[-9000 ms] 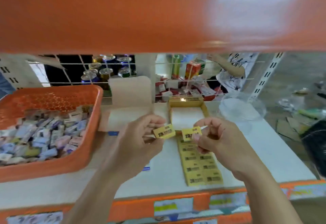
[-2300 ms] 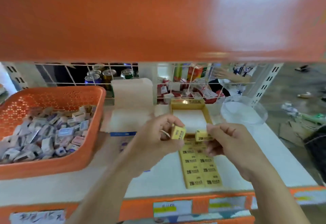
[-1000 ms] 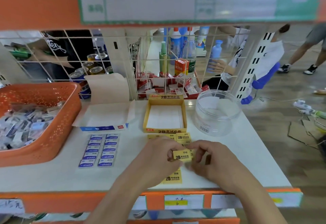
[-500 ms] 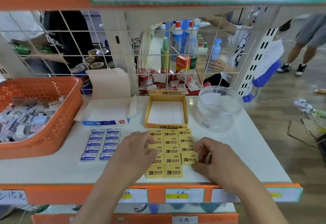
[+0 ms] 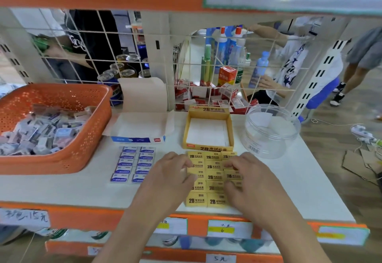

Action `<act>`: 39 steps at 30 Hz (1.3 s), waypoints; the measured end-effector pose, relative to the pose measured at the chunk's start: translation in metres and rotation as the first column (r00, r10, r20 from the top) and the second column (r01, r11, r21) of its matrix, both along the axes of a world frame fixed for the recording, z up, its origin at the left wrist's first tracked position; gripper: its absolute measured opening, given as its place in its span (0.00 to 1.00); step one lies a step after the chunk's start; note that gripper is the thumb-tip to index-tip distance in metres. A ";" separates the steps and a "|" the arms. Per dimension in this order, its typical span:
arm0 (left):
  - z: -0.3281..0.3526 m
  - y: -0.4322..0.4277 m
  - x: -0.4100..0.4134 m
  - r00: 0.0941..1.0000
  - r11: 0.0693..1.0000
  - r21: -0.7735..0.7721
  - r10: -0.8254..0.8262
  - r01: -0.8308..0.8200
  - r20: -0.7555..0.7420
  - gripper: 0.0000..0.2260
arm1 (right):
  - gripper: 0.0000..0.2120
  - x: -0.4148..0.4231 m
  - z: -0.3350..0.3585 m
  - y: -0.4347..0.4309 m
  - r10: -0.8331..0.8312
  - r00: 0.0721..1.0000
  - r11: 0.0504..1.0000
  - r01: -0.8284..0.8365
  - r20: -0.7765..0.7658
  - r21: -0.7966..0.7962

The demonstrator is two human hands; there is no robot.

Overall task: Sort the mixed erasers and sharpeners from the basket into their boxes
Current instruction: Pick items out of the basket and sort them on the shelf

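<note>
The left hand [image 5: 169, 174] and right hand [image 5: 253, 178] press loosely spread fingers on yellow erasers [image 5: 214, 177] marked "2B".

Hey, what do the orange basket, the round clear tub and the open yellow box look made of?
Orange basket: likely moulded plastic, slight sheen, walls full of small holes.
Round tub: probably clear plastic, glossy; the shelf shows through its wall.
Yellow box: thin printed cardboard, matte, flat folded walls.
</note>
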State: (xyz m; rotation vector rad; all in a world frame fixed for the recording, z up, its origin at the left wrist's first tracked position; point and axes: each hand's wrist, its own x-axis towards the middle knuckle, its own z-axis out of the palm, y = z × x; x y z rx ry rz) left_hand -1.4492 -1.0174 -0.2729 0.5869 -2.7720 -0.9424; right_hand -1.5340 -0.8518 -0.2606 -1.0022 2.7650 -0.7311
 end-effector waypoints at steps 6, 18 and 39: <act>0.015 -0.035 0.030 0.985 0.975 -0.206 0.046 -0.080 -0.165 0.10 | 0.19 0.022 0.001 -0.054 0.130 0.984 0.991 -0.133 -0.126 -0.021; 0.059 -0.198 0.137 0.885 0.853 -0.260 0.395 -0.453 -0.246 0.09 | 0.12 0.064 0.044 -0.214 0.422 0.867 0.877 -0.464 -0.267 -0.122; 0.043 -0.305 0.080 0.845 0.936 -0.332 0.080 0.119 0.529 0.12 | 0.08 0.066 0.022 -0.380 0.569 0.819 0.760 -0.492 -0.069 0.424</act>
